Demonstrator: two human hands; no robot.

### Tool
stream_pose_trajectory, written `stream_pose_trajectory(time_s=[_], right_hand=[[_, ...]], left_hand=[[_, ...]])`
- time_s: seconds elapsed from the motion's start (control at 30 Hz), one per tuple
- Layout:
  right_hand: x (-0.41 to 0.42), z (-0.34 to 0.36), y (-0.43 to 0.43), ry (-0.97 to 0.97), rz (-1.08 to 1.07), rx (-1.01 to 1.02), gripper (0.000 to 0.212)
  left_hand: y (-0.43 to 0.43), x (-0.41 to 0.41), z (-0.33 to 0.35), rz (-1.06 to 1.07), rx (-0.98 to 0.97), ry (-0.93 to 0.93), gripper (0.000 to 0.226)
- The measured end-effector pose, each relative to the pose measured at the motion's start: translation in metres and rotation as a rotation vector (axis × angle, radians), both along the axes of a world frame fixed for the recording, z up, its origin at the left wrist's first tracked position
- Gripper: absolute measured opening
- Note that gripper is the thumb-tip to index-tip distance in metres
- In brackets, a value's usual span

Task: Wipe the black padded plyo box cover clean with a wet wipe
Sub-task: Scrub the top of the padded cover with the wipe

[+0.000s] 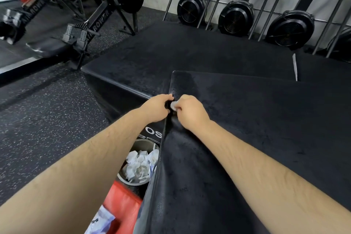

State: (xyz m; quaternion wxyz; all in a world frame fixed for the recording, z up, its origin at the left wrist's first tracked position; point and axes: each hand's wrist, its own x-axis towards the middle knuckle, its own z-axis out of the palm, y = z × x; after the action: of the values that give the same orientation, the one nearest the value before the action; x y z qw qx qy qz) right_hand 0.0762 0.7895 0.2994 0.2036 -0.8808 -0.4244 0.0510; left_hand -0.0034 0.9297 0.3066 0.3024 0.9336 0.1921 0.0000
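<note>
The black padded plyo box cover (256, 119) fills the right half of the view, its top facing me and its left edge running down the middle. My right hand (190, 113) is closed on a small white wet wipe (173, 105) and presses it against the cover's left edge near the far corner. My left hand (157, 107) grips that same edge from the side, fingers curled over the rim, touching the wipe hand.
A second, lower black box (171, 57) lies beyond. Below the left edge stands a round bin (139, 161) full of crumpled used wipes, a red pad (121, 203) and a wipe packet (100, 222). Rowing machines (91, 15) and fans (235, 18) line the back.
</note>
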Motion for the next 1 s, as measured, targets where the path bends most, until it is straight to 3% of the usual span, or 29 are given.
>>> stream_pose_trajectory(time_s=[0.1, 0.27, 0.47, 0.57, 0.67, 0.77, 0.9, 1.0], right_hand=[[0.012, 0.013, 0.002, 0.019, -0.118, -0.016, 0.025], [-0.025, 0.002, -0.024, -0.09, 0.096, 0.017, 0.037], [0.011, 0.012, -0.025, -0.026, -0.116, 0.003, 0.021], [-0.02, 0.006, -0.033, -0.094, 0.016, 0.037, 0.028], [-0.02, 0.0, -0.026, -0.046, 0.054, 0.013, 0.033], [-0.006, 0.005, -0.01, 0.031, -0.021, 0.038, 0.022], [-0.043, -0.007, -0.017, -0.115, 0.217, -0.006, 0.021], [-0.038, -0.01, -0.022, -0.139, 0.234, -0.015, 0.03]], left_hand=[[0.001, 0.002, 0.0, -0.003, -0.006, 0.012, 0.058], [0.004, 0.004, -0.002, 0.003, 0.025, 0.016, 0.056], [0.0, 0.006, -0.004, 0.017, -0.032, 0.023, 0.057], [-0.001, 0.004, -0.006, 0.034, -0.059, 0.005, 0.056], [-0.004, 0.0, -0.009, 0.084, -0.178, -0.044, 0.056], [-0.012, -0.012, -0.015, 0.136, -0.371, -0.122, 0.055], [-0.03, -0.041, -0.024, 0.239, -0.645, -0.227, 0.061], [-0.041, -0.052, -0.032, 0.22, -0.602, -0.252, 0.059]])
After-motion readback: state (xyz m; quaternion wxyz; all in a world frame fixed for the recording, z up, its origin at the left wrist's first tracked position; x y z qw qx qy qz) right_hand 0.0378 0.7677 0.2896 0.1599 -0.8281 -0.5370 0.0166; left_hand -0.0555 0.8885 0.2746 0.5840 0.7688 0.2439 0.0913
